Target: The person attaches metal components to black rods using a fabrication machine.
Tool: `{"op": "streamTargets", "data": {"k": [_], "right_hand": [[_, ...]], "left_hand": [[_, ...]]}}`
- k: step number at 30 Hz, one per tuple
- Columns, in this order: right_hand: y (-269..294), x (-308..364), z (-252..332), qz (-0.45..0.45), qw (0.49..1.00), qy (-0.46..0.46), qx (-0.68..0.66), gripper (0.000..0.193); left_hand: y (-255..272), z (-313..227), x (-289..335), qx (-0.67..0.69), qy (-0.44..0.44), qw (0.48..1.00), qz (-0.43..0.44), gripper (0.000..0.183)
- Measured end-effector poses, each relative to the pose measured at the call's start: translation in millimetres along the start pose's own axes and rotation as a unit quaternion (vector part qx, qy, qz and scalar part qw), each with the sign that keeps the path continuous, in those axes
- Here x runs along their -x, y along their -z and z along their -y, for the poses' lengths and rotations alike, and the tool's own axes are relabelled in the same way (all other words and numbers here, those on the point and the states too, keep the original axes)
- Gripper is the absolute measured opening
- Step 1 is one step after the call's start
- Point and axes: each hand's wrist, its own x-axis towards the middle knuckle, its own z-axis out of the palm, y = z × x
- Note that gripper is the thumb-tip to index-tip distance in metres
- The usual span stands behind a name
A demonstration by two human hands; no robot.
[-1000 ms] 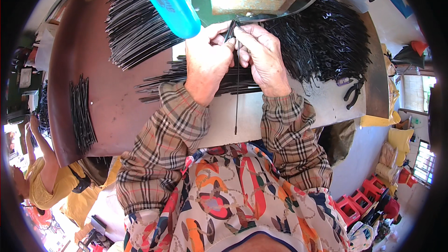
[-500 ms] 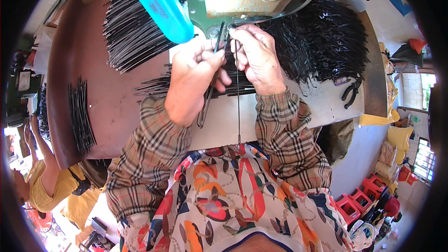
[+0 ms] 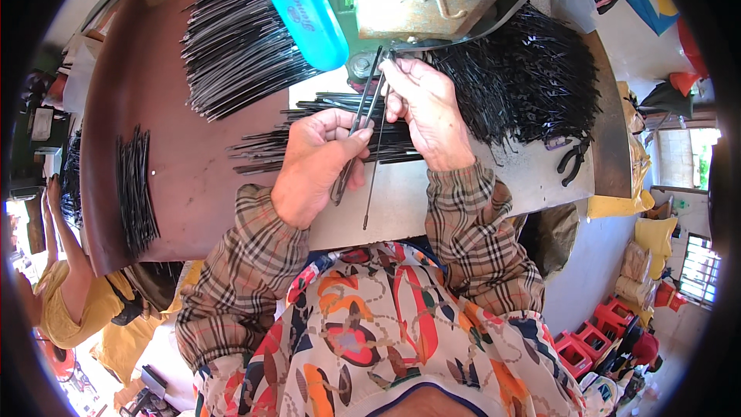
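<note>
Head: blue tray (image 3: 309,23) beyond left hand (image 3: 318,161)

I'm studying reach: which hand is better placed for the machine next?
Likely the right hand: its fingertips are nearer the machine; the left hand, holding slim black rods, sits farther back.

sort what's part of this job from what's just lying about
In the work:
- thin rods in the left hand
- slim rod in the right hand
- probably the machine and heaped rods

Apparently lying about:
- black pliers
- blue plastic item
- red stools
</note>
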Motion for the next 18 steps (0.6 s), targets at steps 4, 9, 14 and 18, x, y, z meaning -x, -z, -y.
{"op": "streamTargets", "data": {"k": [4,9,14,18], "right_hand": [[0.9,5.5,-7.2,-0.022,0.999,0.026,0.016,0.014],[-0.5,4.4,-1.1,-0.028,1.000,0.005,0.002,0.014],[3.4,0.8,-5.3,-0.026,1.000,-0.009,-0.015,0.015],[5.1,-7.2,-6.2,-0.020,1.000,0.012,0.005,0.015]], "left_hand": [[-6.0,6.7,-2.7,0.035,-0.030,0.999,-0.017,0.013],[-8.7,7.3,-6.6,0.041,-0.057,0.997,-0.032,0.013],[-9.5,9.5,-10.9,0.040,-0.067,0.996,-0.041,0.013],[-14.4,3.5,-13.8,0.042,-0.065,0.996,-0.046,0.012]]}}
